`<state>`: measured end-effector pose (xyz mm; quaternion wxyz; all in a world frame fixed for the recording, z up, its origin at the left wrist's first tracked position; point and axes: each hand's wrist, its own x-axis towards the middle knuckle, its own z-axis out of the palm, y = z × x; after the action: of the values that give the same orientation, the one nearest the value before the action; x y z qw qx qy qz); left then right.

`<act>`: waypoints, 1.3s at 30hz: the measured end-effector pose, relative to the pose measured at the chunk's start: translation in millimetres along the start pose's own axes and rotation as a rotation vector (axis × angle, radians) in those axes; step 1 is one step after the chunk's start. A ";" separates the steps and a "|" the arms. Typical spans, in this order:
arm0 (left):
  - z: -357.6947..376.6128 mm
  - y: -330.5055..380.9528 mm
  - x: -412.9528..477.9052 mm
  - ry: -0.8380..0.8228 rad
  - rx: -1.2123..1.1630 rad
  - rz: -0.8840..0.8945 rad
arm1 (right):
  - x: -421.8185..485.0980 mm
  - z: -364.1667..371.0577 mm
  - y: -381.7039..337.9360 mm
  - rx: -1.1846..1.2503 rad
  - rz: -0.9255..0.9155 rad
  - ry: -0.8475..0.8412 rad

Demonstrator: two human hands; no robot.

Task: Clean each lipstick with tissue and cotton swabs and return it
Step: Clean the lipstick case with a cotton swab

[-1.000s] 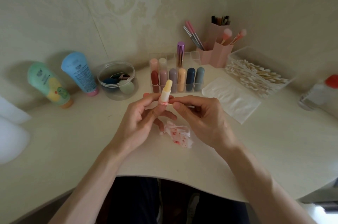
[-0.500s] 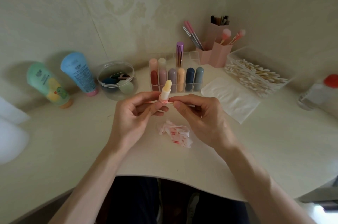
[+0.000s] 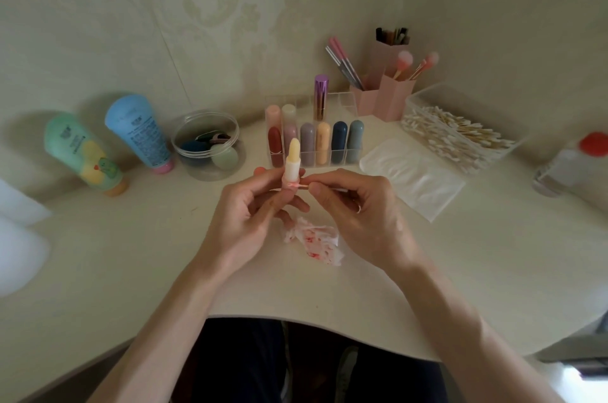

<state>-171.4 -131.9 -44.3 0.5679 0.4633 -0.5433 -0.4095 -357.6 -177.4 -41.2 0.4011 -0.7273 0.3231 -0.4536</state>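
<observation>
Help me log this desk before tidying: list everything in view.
lipstick: one, pale yellow, held upright
cotton swab: one, pink-stained, at lipstick's base
tissue: one, white, red-stained, below lipstick
capped lipsticks: nine, mixed, clear organiser, centre back
swab box: one, clear, right rear
brush holder: one, pink, back
tubes: two, green and blue, left
jar: one, clear, beside tubes
pad: one, white, right of organiser
bottle: one, red-capped, far right
left hand: fingers round lipstick
right hand: fingers pinching swab

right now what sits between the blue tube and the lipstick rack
The head view shows a clear round tub of sponges between tube and rack.
</observation>
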 end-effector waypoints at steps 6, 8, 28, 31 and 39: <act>1.2 0.2 -0.3 0.013 0.013 -0.034 | -1.6 1.6 0.5 -0.013 -0.009 -0.021; 1.6 1.9 -0.3 0.003 0.000 -0.022 | -2.1 1.6 -1.9 0.002 -0.017 -0.036; -1.4 5.0 -2.4 0.029 -0.002 -0.081 | 0.5 -4.0 4.1 -0.113 -0.021 0.072; -2.2 2.2 -1.8 0.039 0.016 -0.093 | -0.2 -3.7 3.9 -0.153 -0.025 0.084; 3.1 7.2 0.6 0.096 0.050 -0.088 | 3.5 -13.9 -0.1 -0.213 0.035 0.275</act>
<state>-174.7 -131.1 -37.2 0.5628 0.5201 -0.5045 -0.3977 -369.1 -184.2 -36.0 0.2816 -0.6912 0.4337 -0.5049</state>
